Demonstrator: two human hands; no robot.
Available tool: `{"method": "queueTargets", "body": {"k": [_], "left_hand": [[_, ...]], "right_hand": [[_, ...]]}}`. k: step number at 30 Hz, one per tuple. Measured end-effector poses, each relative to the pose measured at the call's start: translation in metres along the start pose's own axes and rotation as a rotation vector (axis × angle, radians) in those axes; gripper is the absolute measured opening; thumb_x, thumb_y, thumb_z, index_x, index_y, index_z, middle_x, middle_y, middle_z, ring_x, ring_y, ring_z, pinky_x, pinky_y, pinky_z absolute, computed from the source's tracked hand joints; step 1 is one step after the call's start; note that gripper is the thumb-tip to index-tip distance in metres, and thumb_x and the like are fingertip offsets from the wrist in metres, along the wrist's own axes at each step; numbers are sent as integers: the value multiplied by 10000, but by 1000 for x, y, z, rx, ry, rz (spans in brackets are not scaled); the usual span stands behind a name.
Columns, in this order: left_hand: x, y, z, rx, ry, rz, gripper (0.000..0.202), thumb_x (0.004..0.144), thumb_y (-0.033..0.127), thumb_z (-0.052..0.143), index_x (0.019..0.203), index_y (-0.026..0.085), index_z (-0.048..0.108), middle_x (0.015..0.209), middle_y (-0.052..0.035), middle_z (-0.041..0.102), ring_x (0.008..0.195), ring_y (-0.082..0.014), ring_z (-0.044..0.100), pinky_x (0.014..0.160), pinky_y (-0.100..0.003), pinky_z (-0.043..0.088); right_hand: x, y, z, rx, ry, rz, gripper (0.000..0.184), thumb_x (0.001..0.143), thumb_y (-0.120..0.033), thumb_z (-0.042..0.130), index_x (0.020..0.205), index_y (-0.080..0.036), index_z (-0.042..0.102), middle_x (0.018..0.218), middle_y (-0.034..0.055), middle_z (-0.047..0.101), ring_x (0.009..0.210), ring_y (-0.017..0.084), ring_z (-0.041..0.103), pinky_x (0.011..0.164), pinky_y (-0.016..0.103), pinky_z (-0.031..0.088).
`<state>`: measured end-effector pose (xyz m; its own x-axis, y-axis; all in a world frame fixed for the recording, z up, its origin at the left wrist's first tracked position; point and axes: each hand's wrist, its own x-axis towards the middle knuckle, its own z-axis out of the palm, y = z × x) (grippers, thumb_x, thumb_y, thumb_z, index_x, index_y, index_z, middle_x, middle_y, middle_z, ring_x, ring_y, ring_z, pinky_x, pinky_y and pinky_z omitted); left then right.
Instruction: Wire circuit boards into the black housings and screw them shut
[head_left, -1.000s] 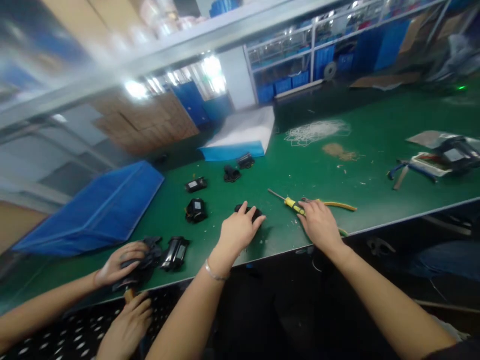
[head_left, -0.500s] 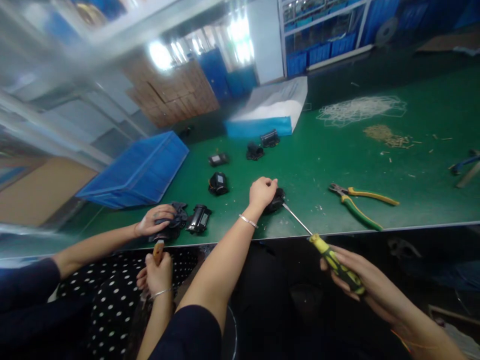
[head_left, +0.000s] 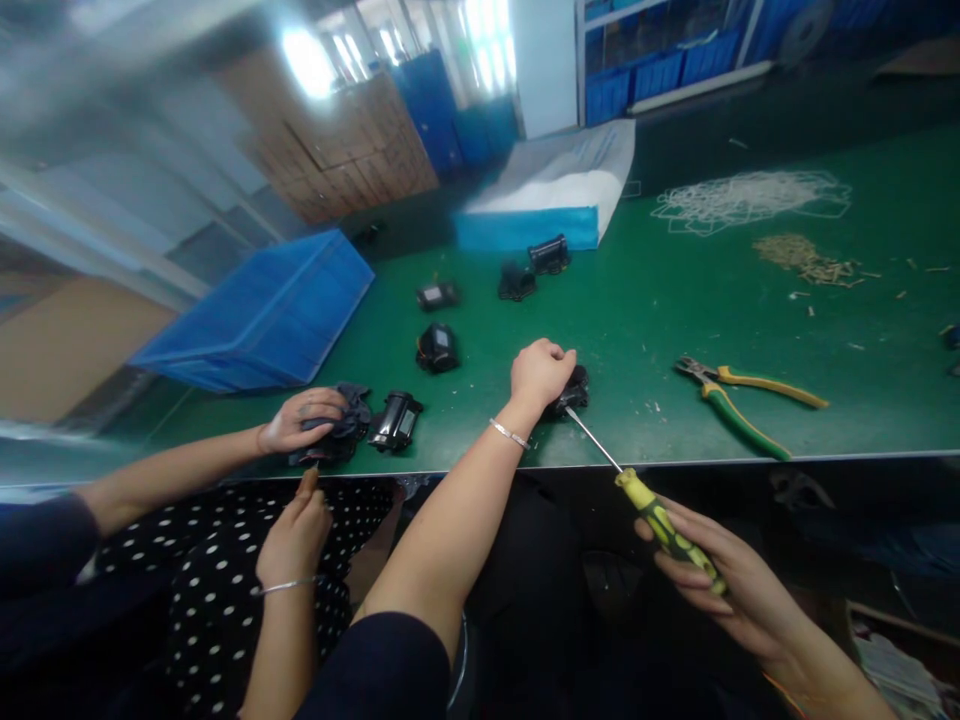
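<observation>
My left hand (head_left: 541, 376) is closed on a black plastic part (head_left: 576, 388) near the bench's front edge, holding it against the green top. Its fingers hide much of the part. In my right hand (head_left: 709, 565) is a screwdriver (head_left: 660, 520) with a yellow and dark handle, held below the edge. The screwdriver's metal shaft slants up to the left, its tip at the black part's near side. Whether the tip sits in a screw I cannot tell. Pliers (head_left: 739, 395) with green and yellow handles lie to the right.
Several similar black parts (head_left: 437, 347) stand on the green bench (head_left: 660, 320). A blue crate (head_left: 262, 310) is at the left, a white bag (head_left: 555, 180) behind. White loops (head_left: 750, 200) and small brass-coloured pieces (head_left: 806, 260) lie at the right. A co-worker's hands (head_left: 304, 420) work close by on the left.
The view has shifted slightly. My left hand still holds the black part and the screwdriver tip stays at it. The co-worker's lower hand has moved with its tool.
</observation>
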<state>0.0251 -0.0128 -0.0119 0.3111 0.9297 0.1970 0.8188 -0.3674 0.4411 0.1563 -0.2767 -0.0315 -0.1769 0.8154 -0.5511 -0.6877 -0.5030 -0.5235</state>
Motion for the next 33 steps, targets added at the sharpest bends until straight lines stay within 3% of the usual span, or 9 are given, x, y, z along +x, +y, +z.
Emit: {"method": "queueTargets", "body": {"k": [5, 19, 27, 30, 33], "left_hand": [[-1, 0, 0, 10, 0, 9, 327, 837, 436, 528, 677, 194, 678, 821, -33, 652, 738, -148, 571, 665, -261, 394], [-1, 0, 0, 2, 5, 28, 336, 845, 433, 520, 666, 192, 669, 829, -25, 641, 727, -141, 557, 639, -263, 365], [-2, 0, 0, -10, 13, 29, 329, 840, 428, 530, 650, 195, 664, 817, -19, 642, 721, -140, 555, 636, -266, 363], [-2, 3, -3, 1, -6, 20, 320, 838, 431, 537, 672, 197, 678, 839, -20, 649, 749, -143, 571, 655, -262, 382], [-3, 6, -6, 38, -45, 4, 322, 843, 443, 529, 705, 204, 693, 875, -23, 656, 790, -147, 583, 691, -256, 399]], "right_hand": [[1, 0, 0, 107, -18, 42, 245, 858, -286, 598, 1094, -222, 607, 896, 47, 581, 452, -13, 280, 324, 76, 138], [1, -2, 4, 323, -50, 153, 214, 884, -275, 560, 1060, -157, 589, 868, 37, 567, 426, -26, 249, 300, 76, 146], [-3, -5, 11, 382, -89, 176, 215, 901, -281, 523, 1034, -121, 581, 846, 44, 569, 430, -13, 309, 289, 77, 222], [-5, -6, 14, 433, -113, 177, 233, 914, -283, 486, 1057, -117, 564, 766, 34, 553, 426, 8, 346, 300, 84, 283], [-5, -6, 15, 482, -160, 202, 217, 926, -267, 468, 1069, -122, 544, 618, -24, 484, 367, 7, 290, 284, 77, 248]]}}
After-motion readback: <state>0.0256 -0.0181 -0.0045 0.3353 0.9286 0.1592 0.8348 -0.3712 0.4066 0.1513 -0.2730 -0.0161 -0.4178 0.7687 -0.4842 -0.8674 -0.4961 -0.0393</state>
